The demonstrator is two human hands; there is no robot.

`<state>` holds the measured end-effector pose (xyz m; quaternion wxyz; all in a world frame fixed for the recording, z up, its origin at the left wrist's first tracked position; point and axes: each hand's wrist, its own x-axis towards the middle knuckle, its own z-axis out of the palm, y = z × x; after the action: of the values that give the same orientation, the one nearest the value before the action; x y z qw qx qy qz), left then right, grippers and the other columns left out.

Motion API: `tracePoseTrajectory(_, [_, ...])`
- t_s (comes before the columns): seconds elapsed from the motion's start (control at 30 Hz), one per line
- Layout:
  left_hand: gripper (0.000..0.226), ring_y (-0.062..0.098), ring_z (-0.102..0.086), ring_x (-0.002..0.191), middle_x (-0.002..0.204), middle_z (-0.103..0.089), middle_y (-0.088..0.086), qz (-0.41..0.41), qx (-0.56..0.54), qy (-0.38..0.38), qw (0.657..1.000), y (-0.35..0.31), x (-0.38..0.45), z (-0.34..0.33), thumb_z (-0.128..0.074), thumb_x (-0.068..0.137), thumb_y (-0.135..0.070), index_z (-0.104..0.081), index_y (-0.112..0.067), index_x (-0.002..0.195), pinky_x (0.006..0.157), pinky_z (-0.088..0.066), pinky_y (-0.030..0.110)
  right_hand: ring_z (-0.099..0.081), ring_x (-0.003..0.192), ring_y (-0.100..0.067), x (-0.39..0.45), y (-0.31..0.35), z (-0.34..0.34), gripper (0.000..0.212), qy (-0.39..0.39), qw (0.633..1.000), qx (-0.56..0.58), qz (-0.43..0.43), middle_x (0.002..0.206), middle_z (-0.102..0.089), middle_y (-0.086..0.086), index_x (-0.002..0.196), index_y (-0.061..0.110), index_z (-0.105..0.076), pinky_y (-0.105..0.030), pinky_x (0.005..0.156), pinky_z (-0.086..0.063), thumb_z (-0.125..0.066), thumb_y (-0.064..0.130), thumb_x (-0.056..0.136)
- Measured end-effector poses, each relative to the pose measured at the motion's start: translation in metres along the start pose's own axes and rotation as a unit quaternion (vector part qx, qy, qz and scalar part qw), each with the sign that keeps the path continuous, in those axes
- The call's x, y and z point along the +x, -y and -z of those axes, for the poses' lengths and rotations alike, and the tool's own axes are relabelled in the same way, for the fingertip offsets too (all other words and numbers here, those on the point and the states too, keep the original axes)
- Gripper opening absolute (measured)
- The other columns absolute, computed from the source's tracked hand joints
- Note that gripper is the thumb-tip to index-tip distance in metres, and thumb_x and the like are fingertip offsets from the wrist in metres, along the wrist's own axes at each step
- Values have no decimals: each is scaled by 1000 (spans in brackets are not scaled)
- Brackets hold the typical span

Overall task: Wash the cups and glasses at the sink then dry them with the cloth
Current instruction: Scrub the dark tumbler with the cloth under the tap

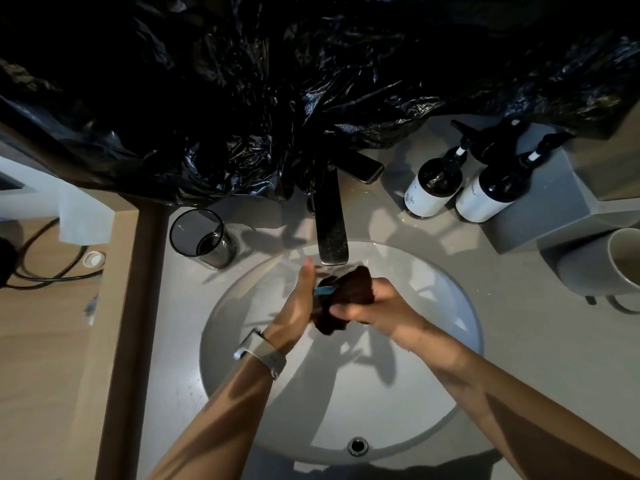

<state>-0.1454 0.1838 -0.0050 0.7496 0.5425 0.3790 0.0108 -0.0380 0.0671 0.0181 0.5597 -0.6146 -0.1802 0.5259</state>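
Over the round white sink (450, 393), just under the dark faucet spout (331, 233), both hands work a bunched dark brown cloth (349, 289) with a small blue tag. My right hand (374, 304) grips the cloth from the right. My left hand (298, 303), with a watch on its wrist, presses flat against the cloth's left side. A smoked glass tumbler (204, 239) stands on the counter left of the faucet. A pale mug (609, 263) lies on its side at the right edge.
Two dark pump bottles (433, 187) (491, 190) stand right of the faucet beside a grey box (540, 216). Crumpled black plastic (277, 98) covers the wall behind. A wooden ledge with cables (45, 271) lies to the left.
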Motion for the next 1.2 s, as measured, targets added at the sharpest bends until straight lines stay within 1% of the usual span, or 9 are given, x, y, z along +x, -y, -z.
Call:
tracePoseTrajectory(0.07, [63, 32, -73, 86, 97, -75, 12, 73, -19, -11, 997, -5, 2, -3, -20, 102, -59, -67, -17, 110, 65, -61, 45, -68, 66, -5, 1, -9, -3, 27, -6, 998, -50, 25, 71, -73, 9, 92, 9, -71, -18, 65, -51, -71, -14, 77])
tracePoseTrajectory(0.17, [55, 27, -70, 93, 105, -71, 10, -29, 68, -85, 994, 2, 2, -3, -27, 98, -58, -56, -16, 118, 80, -57, 55, -68, 67, -10, 3, -2, -5, 17, -16, 1000, -11, -17, 74, -73, -1, 94, 3, -73, -19, 63, -50, -72, -5, 80])
tracePoseTrajectory(0.33, [38, 6, -56, 106, 123, -58, -4, -201, 252, -55, 945, 11, -5, 5, -35, 102, -41, -47, -20, 131, 91, -46, 30, -65, 76, -25, 5, 12, 7, 12, 43, 981, 149, -115, 79, -68, -16, 84, 2, -70, -31, 73, -49, -66, 12, 80])
tracePoseTrajectory(0.43, [44, 27, -67, 92, 107, -70, 10, -96, 111, -31, 989, 11, 2, 7, -32, 102, -51, -51, -20, 125, 76, -52, 27, -67, 71, -22, 4, 2, 3, 9, 30, 999, 31, -33, 78, -72, -11, 89, 0, -70, -29, 67, -52, -69, -2, 80])
tracePoseTrajectory(0.53, [60, 43, -68, 91, 104, -71, 16, 33, 22, -63, 997, 9, 6, 0, -30, 93, -67, -57, -19, 119, 72, -57, 49, -65, 63, -29, 2, -5, -3, 12, 35, 998, -39, 24, 74, -70, -22, 89, -7, -70, -32, 61, -51, -72, -7, 77])
tracePoseTrajectory(0.77, [40, 11, -61, 103, 112, -61, 1, -215, 259, -44, 941, 17, -1, 7, -35, 97, -54, -51, -26, 120, 87, -49, 29, -67, 84, -26, 6, 3, 5, 20, 41, 977, 173, -115, 89, -69, -18, 99, 1, -70, -30, 76, -53, -67, 13, 83])
tracePoseTrajectory(0.97, [66, 36, -70, 94, 112, -70, 15, 31, 4, -23, 999, 3, 7, 2, -31, 94, -68, -54, -16, 126, 70, -59, 44, -65, 67, -31, 3, -2, -3, 27, 34, 999, 2, 29, 81, -68, -31, 105, -3, -70, -30, 61, -51, -68, -12, 80])
tracePoseTrajectory(1.03, [52, 36, -69, 94, 109, -68, 16, -46, 42, -57, 996, 5, 1, 0, -32, 97, -59, -50, -17, 120, 64, -59, 44, -66, 65, -24, 4, 4, -2, 17, 25, 1000, 3, 18, 75, -70, -18, 98, -3, -70, -26, 61, -50, -68, -8, 82])
tracePoseTrajectory(1.2, [36, 18, -62, 109, 114, -64, 2, -216, 192, -48, 956, 14, -4, 7, -36, 97, -51, -50, -27, 121, 93, -50, 41, -67, 67, -14, 3, 10, 0, 12, 31, 991, 118, -61, 72, -70, -7, 86, 2, -69, -17, 60, -49, -59, 5, 91])
